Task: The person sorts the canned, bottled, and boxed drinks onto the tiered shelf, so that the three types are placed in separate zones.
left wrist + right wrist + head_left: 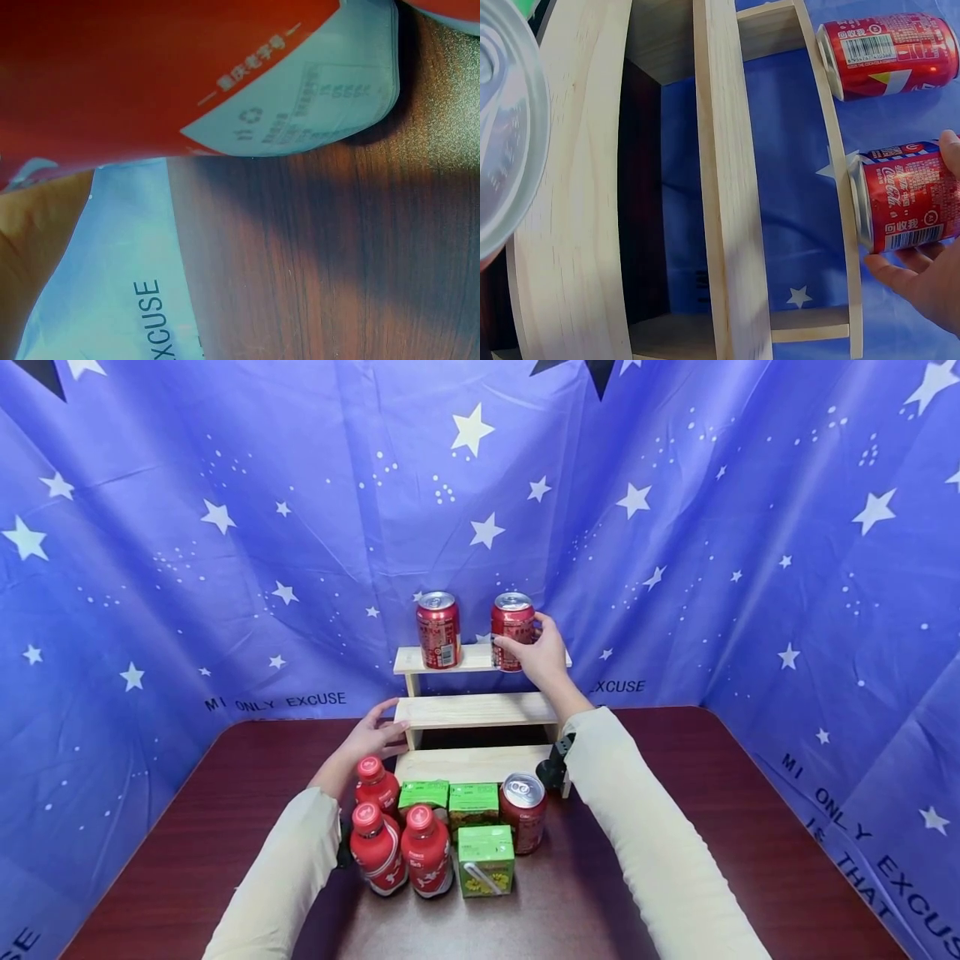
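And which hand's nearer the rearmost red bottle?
Left. Left hand just beyond the bottle, by the left end of the stand; right hand farther, gripping a can at the top tier.

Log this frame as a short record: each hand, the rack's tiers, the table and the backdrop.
Left hand: touches the left end of the rack at its middle tier
Right hand: holds the right can upright at the top tier; whether it rests there is unclear
Top tier: the left can stands upright, apart from the held one
Table: three red bottles, three green cartons and the front can, in front of the rack
Backdrop: blue cloth with stars and lettering
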Demonstrator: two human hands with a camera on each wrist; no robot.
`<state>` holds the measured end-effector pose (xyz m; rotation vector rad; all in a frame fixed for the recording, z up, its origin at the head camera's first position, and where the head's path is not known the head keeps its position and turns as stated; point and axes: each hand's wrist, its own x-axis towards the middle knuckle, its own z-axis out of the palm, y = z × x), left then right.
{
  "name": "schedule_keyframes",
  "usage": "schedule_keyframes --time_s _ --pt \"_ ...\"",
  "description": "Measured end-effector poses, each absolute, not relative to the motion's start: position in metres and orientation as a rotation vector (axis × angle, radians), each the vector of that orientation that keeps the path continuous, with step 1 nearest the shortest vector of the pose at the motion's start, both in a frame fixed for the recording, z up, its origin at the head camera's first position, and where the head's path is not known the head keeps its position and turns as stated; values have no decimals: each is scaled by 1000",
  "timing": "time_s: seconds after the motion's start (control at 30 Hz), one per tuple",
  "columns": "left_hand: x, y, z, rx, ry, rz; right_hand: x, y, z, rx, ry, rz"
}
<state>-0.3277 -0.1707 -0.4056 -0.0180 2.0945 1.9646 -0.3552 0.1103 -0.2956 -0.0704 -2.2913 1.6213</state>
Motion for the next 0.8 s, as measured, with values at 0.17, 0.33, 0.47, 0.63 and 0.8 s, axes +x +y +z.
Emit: schedule_keyframes --time_s 0.17,0.33,0.47,0.63,0.8 --pt "-326 -169 -404 -19 2098 1964 -356 105 -298 -55 -2273 1639" --pt "-326 -169 -404 -32 2092 1972 -357 97 -299 -63 -2277 1631" --pt "-324 -169 -403 -21 2100 1967 -360 94 -301 -53 -2288 1611" --pt "-324 -169 -403 -29 2098 1968 -364 93 -302 -51 -2298 1598" --pt "-326 -170 -404 -32 2099 1963 -365 92 -302 -45 -2294 1589"
